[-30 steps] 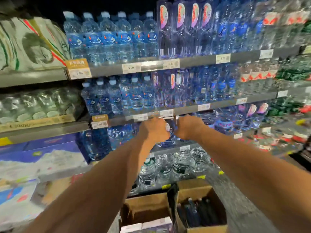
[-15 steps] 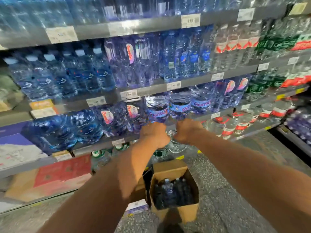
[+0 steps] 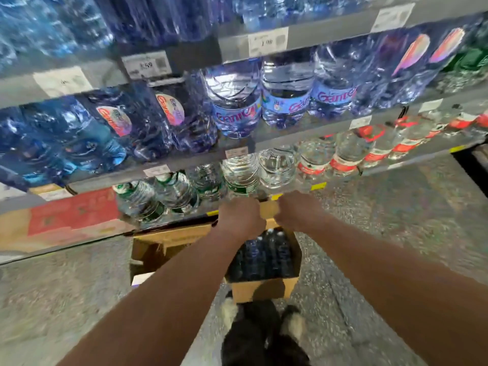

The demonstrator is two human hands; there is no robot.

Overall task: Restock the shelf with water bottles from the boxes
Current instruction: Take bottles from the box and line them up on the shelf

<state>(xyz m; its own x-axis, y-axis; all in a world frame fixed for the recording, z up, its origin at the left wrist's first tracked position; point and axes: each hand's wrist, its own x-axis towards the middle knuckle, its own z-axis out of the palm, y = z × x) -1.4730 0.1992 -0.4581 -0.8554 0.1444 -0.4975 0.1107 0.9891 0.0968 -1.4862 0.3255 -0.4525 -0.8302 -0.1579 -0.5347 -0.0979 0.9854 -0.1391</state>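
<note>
Both arms reach forward. Left hand (image 3: 241, 217) and right hand (image 3: 301, 215) sit side by side, backs to the camera, over the far flap of an open box (image 3: 261, 289) on the floor (image 3: 369, 233). Fingers curl under, out of sight; cannot tell whether they clamp anything. Dark bottles (image 3: 264, 257) stand upright in the box, below the fingers and apart from them. Second box (image 3: 169, 239) just left. Shelf (image 3: 290, 137) ahead, full of blue and clear stock. Heavy blur.
</note>
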